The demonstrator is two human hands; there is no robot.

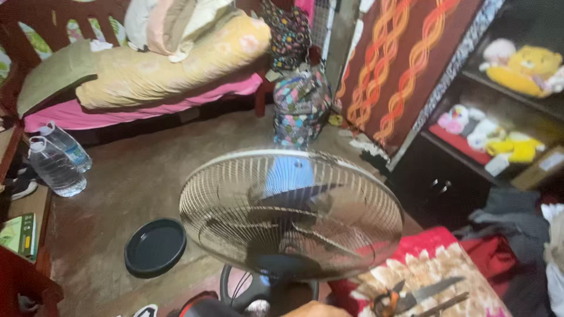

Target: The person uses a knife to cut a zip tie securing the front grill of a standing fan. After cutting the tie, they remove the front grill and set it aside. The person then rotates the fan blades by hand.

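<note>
Bare concrete floor (135,176) is filling the middle of the view, running from a wooden-framed bed with a pink sheet (117,111) at the back to a dark shelf unit (470,158) on the right. I am looking down on a round white wire-cage standing fan (291,214), which is standing nearest to me, low and centre; its cage is tilting up towards the camera, with a pale blue hub showing through the wires and its dark round base (258,290) resting on the floor just below. A small tan patch at the bottom edge, just beside the base, is perhaps part of my arm; neither of my hands is showing, so I cannot tell whether either grip is clenched or released.

A shallow round black plastic dish (155,246) is lying on the floor to the left of the fan, near it but apart. Two clear plastic water bottles (59,161) are standing further left, by the bed's foot. A long yellowish bolster pillow (176,61) is lying along the bed. A multicoloured patterned bag (301,105) is standing behind the fan. A red and beige patterned cloth (435,270) is lying lower right, carrying orange-handled pliers and a knife (411,296). Soft toys (523,67) are sitting on the shelves.
</note>
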